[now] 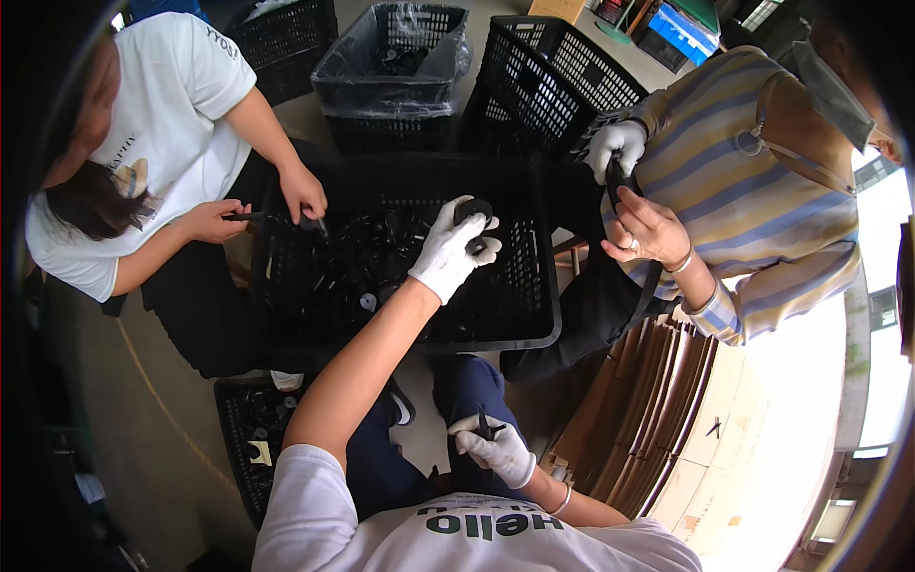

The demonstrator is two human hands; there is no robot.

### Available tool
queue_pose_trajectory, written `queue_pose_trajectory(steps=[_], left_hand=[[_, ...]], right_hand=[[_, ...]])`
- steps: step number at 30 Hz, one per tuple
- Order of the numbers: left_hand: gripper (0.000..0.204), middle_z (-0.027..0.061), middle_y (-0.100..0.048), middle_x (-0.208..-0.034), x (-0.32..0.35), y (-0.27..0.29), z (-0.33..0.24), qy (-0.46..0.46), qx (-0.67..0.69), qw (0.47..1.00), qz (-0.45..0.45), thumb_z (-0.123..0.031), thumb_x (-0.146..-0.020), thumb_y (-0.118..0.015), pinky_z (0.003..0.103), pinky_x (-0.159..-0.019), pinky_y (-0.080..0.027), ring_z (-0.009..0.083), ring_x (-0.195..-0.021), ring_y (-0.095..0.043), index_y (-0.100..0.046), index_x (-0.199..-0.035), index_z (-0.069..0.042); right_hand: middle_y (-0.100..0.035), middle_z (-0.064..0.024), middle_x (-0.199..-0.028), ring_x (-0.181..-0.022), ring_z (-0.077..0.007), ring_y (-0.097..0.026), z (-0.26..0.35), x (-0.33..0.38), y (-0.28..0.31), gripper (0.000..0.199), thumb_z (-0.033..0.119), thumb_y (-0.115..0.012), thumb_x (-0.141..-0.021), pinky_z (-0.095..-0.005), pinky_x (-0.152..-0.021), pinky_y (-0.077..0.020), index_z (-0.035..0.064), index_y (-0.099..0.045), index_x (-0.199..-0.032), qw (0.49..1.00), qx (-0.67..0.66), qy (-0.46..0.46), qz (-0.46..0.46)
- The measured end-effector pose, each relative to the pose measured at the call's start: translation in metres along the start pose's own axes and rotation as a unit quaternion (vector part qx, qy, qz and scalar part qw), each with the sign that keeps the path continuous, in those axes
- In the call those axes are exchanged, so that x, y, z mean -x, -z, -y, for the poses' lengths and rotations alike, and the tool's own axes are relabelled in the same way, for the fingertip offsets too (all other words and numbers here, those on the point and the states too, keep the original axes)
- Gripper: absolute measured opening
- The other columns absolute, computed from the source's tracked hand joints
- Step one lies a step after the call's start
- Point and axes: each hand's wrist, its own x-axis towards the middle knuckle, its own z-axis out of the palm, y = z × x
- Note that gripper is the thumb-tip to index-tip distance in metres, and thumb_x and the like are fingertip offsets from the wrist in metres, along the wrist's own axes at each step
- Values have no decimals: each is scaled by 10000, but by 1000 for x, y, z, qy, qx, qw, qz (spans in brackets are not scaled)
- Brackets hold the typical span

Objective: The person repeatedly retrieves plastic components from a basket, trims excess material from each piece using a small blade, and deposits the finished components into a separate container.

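Note:
My left hand [448, 253], in a white glove, reaches over a large black crate [551, 310] with its fingers curled round a black round part [473, 209]. Another dark piece shows by its lower fingers, too covered to make out fully. Many small black parts [348, 257] lie in the crate below, with a pale disc [368, 301] among them. Over my lap, my right hand [500, 456], also gloved, is closed on a small black tool with pointed tips [484, 426]; its exact kind is unclear.
One co-worker's bare hand [302, 194] reaches into the crate from the left. On the right, another holds a dark part [620, 181]. A smaller crate of parts [257, 448] stands by my left leg; flattened cardboard [658, 410] is at right, a plastic-lined crate [386, 95] behind.

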Motion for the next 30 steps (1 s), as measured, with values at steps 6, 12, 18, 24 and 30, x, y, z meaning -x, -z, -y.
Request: queue_pose_trajectory(steps=[6,12,18,24,30], left_hand=[[259,153,-598,-921,-8,32,24,85,-34,993,-70,-168,-892,-567,241,-461,-429,155,-573,-536,-491,-1130,-96],[296,165,-568,-937,-50,42,35,84,-23,994,-59,3,-869,-517,316,-520,-476,245,-695,-597,-440,-1151,-45],[169,166,-572,-889,-91,2,20,60,-27,998,4,-48,-887,-544,303,-533,-486,235,-697,-590,-527,-1043,15],[200,167,-601,-795,-125,-33,11,52,-81,995,-14,-181,-884,-600,274,-431,-465,201,-556,-573,-561,-972,-6],[191,132,-575,-868,-190,-93,-8,22,-117,992,39,-2,-840,-497,298,-488,-522,233,-655,-599,-546,-1024,-11]], right_hand=[[-564,13,-779,-676,-41,-480,-8,-22,4,211,176,-621,-886,-185,-601,-402,-10,-631,-983,993,71,-42,87],[-544,11,-771,-702,-65,-483,-33,-41,-3,159,168,-621,-881,-204,-638,-419,11,-602,-896,984,21,-16,174],[-586,35,-771,-699,-29,-502,-35,-40,-1,165,167,-641,-869,-185,-625,-424,28,-627,-958,986,61,-55,148],[-592,17,-742,-677,-43,-530,-35,-30,4,172,168,-647,-865,-200,-626,-450,30,-616,-962,990,36,-7,140],[-585,36,-725,-595,-23,-477,-28,-14,8,179,202,-658,-859,-181,-536,-383,48,-627,-945,991,2,-24,129]])
